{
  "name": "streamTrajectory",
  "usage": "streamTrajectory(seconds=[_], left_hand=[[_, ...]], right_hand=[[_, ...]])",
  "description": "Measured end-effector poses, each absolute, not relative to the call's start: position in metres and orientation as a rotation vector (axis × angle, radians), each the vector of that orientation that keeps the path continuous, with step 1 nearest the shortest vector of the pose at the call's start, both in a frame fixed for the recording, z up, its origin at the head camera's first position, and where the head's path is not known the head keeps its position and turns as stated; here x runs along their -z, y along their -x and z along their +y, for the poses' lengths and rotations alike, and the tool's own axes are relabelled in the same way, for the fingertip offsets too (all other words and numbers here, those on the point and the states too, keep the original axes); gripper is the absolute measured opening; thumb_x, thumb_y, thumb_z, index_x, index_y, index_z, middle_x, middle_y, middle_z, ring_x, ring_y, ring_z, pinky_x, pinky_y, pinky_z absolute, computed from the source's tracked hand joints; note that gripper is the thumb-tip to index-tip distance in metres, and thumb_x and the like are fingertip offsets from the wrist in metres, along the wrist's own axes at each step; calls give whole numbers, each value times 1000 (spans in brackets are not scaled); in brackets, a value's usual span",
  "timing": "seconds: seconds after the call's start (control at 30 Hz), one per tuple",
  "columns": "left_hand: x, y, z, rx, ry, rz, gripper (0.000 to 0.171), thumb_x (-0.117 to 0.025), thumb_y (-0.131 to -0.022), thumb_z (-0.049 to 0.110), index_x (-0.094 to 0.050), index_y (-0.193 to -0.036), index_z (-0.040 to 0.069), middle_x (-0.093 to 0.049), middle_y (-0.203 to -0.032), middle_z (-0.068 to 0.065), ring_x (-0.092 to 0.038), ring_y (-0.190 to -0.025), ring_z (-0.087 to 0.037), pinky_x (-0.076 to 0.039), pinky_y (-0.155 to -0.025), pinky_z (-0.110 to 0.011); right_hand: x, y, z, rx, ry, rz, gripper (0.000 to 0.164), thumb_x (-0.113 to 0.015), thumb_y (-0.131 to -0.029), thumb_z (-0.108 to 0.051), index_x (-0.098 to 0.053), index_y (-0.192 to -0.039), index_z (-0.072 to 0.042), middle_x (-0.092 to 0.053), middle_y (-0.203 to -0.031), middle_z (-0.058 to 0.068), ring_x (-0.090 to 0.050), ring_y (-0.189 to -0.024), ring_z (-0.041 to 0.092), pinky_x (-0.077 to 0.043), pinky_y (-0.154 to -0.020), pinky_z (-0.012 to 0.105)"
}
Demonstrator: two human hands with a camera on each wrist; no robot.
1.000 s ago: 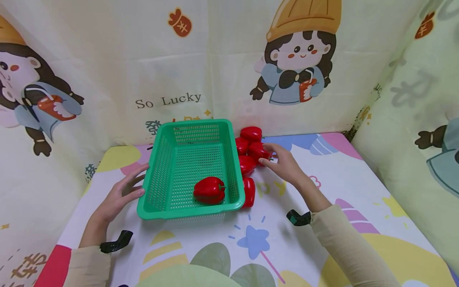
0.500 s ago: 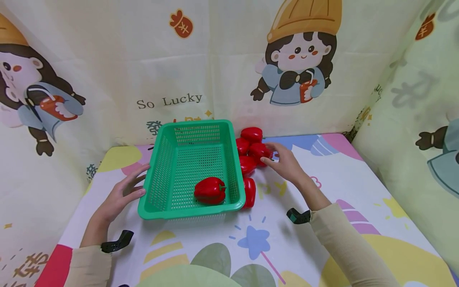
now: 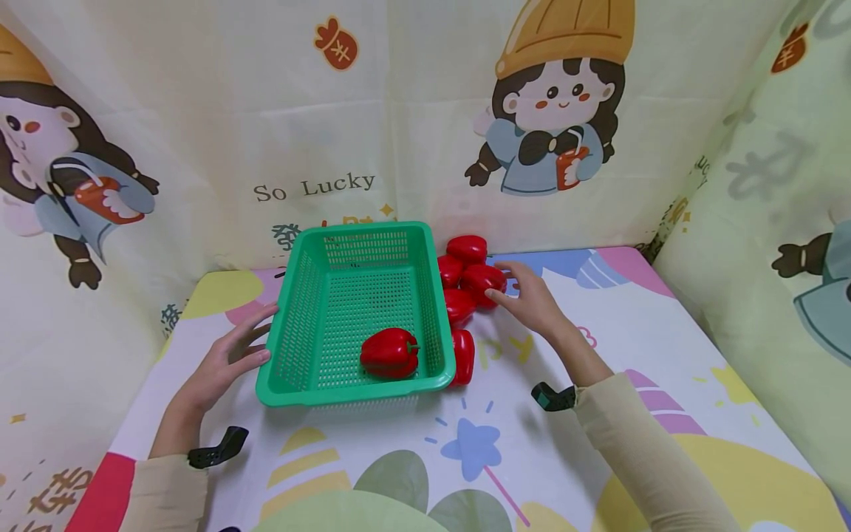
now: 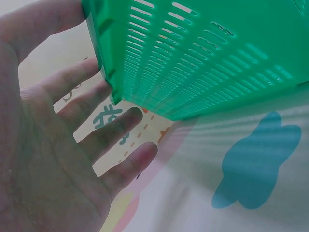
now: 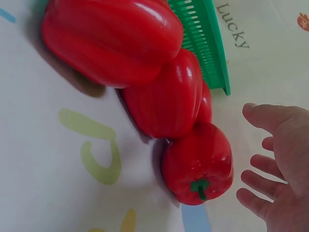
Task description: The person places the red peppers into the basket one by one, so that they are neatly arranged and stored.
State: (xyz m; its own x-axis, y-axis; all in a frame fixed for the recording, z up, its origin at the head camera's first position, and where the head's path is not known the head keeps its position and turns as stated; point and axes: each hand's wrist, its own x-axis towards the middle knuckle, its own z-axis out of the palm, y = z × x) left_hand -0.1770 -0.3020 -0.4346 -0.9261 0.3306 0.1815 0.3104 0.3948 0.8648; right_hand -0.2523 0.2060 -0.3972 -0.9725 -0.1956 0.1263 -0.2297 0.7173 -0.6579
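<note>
A green plastic basket (image 3: 359, 399) with slotted walls stands on the table, one red bell pepper (image 3: 389, 353) lying inside near its front right. At its left side is my left hand (image 3: 222, 366); in the left wrist view the fingers (image 4: 120, 130) are spread, with the upper ones at the basket rim. My right hand (image 3: 528, 303) hovers beside a red bell pepper (image 3: 483, 284) right of the basket. In the right wrist view, a gap shows between the relaxed fingers (image 5: 260, 183) and the nearest pepper (image 5: 198, 164), whose green stem is visible.
Several more red bell peppers, such as the front one (image 3: 462, 357) and the rear one (image 3: 467, 249), cluster along the basket's right wall. A printed cloth covers the table (image 3: 425, 436). Behind it hangs a patterned curtain (image 3: 425, 111).
My right hand has drawn slightly to the right, so more of the pepper beside it shows. The left hand and basket have stayed in place.
</note>
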Motion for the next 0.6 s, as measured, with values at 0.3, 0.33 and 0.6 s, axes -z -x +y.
streamTrajectory(seconds=[0.3,0.33,0.6], left_hand=[[433,174,-300,-1567,-559,2655,68,-56,-93,10,-27,-153,24,-26,-160,4,-34,-132,10,-39,-97,-8],[433,174,-300,-1564,-558,2659,68,-56,-93,10,-27,-153,24,-26,-160,5,-35,-132,10,-39,-97,-8],[432,174,-300,-1568,-565,2659,68,-55,-93,10,-27,-153,23,-26,-160,4,-35,-133,8,-40,-98,-10]], right_hand=[[400,257,208,-1121,-350,-2862,63,-68,-89,-28,-41,-144,-9,-44,-145,17,-47,-129,37,-45,-104,53],[400,258,208,-1123,-351,-2862,64,-68,-89,-28,-41,-144,-9,-44,-145,17,-47,-129,38,-45,-104,53],[401,261,210,-1136,-339,-2866,65,-68,-89,-29,-41,-143,-7,-45,-144,18,-46,-128,38,-45,-104,54]])
